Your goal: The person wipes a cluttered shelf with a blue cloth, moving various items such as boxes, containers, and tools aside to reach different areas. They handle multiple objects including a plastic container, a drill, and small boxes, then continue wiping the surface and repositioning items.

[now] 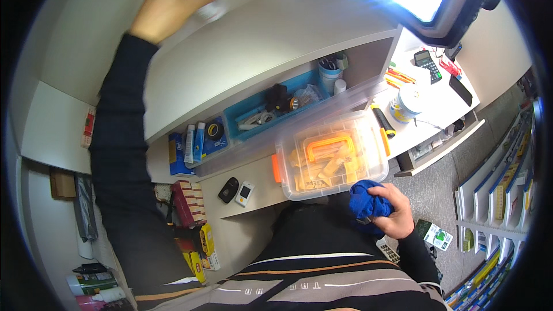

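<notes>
My left hand (170, 6) is raised at the far left, over the top of the cabinet. Its fingers are closed round a small white rounded object (206, 4), too blurred to name more exactly. Low on the right, close to my body, my right hand (396, 212) grips a bunched blue cloth (367, 200). Just beyond the cloth sits a clear lidded plastic box (285, 189) with an orange handle and orange side latches. Yellowish pieces show through its lid.
A shelf compartment holds a blue tray (233, 124) of small items and blue-and-white tubes (199, 141). A bright lamp (438, 29) hangs at the upper right. A calculator (427, 65) and a white tub (405, 105) stand on the desk, above an open drawer (440, 148).
</notes>
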`<move>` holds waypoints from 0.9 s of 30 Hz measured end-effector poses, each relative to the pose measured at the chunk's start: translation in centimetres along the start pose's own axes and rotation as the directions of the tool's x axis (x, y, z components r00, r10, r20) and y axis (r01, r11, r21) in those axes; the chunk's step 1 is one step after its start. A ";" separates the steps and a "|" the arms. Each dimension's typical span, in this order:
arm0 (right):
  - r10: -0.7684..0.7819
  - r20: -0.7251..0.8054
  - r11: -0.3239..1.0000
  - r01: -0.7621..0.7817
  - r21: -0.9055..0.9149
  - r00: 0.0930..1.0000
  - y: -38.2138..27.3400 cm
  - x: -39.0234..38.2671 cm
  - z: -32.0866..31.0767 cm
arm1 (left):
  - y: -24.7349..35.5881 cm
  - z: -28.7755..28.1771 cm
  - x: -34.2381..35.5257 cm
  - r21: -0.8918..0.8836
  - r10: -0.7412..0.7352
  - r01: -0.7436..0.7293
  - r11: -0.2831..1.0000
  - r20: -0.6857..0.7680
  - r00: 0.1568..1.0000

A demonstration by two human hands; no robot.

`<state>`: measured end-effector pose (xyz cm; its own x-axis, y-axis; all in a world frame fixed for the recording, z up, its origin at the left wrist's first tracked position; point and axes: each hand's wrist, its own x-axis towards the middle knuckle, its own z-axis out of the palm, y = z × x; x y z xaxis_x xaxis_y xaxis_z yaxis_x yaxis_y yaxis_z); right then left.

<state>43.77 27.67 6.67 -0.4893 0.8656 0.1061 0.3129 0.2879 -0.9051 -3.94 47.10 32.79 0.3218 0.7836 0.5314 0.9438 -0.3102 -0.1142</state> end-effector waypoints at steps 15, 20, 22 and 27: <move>0.037 -0.030 0.996 -0.034 0.083 0.999 2.0 -3.4 -1.7 | 7.7 7.6 8.5 0.239 0.155 -0.115 0.964 -0.158 0.975; 0.064 -0.047 0.994 -0.059 0.096 0.997 2.3 -2.5 -1.4 | 0.8 -5.2 -1.2 0.061 -0.019 0.013 0.998 0.102 0.995; 0.023 0.017 0.994 -0.025 0.106 1.000 2.7 -1.5 -1.4 | -2.0 -9.8 -9.8 0.101 -0.325 0.320 0.942 0.028 0.945; -0.023 0.109 0.995 0.012 0.099 0.994 2.4 1.1 -1.9 | -1.3 -8.7 -17.9 0.315 -0.643 0.570 0.759 0.226 0.732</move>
<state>45.51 30.06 5.37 -0.5821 0.8090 0.0818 0.2244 0.2565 -0.9401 -11.62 28.80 30.73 -0.3547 0.8943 0.2730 0.9233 0.3810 -0.0485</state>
